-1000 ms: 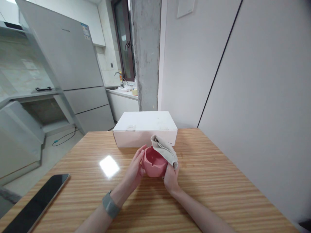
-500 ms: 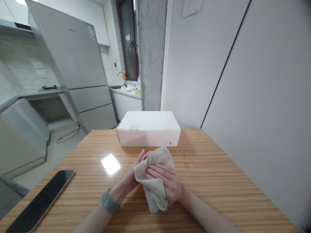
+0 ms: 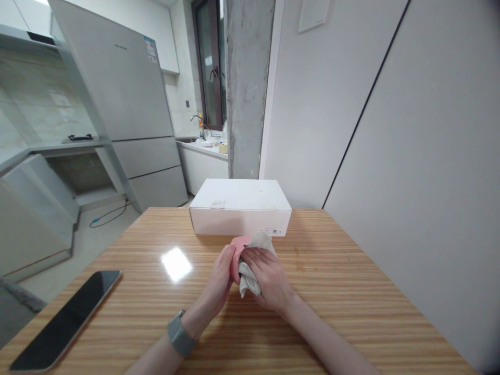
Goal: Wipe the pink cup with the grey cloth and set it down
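My left hand [image 3: 219,281] grips a smooth pink vessel [image 3: 235,256] from its left side, thumb along the outer wall. The vessel has a curved wall and is tilted; whether it is a bowl or a cup I cannot tell. In my right hand [image 3: 269,278] is a light grey-beige cloth [image 3: 250,281], bunched up and pressed into the vessel's opening. Part of the cloth [image 3: 262,241] sticks up beyond my right fingers. The vessel's right side and inside are hidden behind the cloth and fingers. Both hands are held above the wooden table [image 3: 336,291].
A closed white box [image 3: 240,221] stands just beyond my hands. On the left of the table lies a black phone [image 3: 64,323]. A pale wall [image 3: 390,172] runs along the right side, and a refrigerator [image 3: 117,94] stands back left.
The cloth, spread over the vessel before, is now gathered under my right hand. More of the pink vessel shows, and my right fingers have pushed forward toward its opening.
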### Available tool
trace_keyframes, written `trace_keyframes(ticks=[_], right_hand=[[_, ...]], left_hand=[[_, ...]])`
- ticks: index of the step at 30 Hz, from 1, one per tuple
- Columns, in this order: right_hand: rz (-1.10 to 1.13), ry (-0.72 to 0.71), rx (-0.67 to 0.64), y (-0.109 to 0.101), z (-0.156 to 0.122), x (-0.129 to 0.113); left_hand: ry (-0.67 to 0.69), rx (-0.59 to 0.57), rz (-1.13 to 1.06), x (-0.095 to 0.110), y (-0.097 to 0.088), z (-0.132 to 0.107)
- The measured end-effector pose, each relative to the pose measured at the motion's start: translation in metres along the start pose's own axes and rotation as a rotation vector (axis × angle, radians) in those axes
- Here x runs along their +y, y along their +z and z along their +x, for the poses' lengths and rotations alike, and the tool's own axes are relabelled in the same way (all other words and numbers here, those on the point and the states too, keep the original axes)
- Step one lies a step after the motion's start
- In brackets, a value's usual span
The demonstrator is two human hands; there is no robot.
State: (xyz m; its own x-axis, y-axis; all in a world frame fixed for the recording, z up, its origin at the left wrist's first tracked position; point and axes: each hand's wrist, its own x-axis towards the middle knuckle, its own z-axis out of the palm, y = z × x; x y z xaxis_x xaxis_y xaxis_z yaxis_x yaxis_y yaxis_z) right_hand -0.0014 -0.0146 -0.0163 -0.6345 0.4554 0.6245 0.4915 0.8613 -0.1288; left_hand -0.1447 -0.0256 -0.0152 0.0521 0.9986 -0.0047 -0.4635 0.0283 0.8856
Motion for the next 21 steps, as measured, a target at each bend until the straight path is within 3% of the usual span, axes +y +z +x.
trace_keyframes(ticks=[6,10,15,21], right_hand=[[0.008,0.090,0.088,0.003,-0.001,0.008],[0.013,-0.062,0.038,-0.004,-0.002,0.012],[0.004,-0.297,-0.017,0.000,-0.005,0.002],[0.037,-0.272,-0.049,0.007,-0.003,-0.002]], left_hand=[[-0.087,-0.137,-0.323,-0.008,0.007,-0.003],[-0.182,-0.233,-0.323,0.004,0.002,0.000],[-0.274,-0.263,0.049,0.022,-0.009,0.008],[-0.157,-0.237,0.356,0.026,-0.022,0.015]])
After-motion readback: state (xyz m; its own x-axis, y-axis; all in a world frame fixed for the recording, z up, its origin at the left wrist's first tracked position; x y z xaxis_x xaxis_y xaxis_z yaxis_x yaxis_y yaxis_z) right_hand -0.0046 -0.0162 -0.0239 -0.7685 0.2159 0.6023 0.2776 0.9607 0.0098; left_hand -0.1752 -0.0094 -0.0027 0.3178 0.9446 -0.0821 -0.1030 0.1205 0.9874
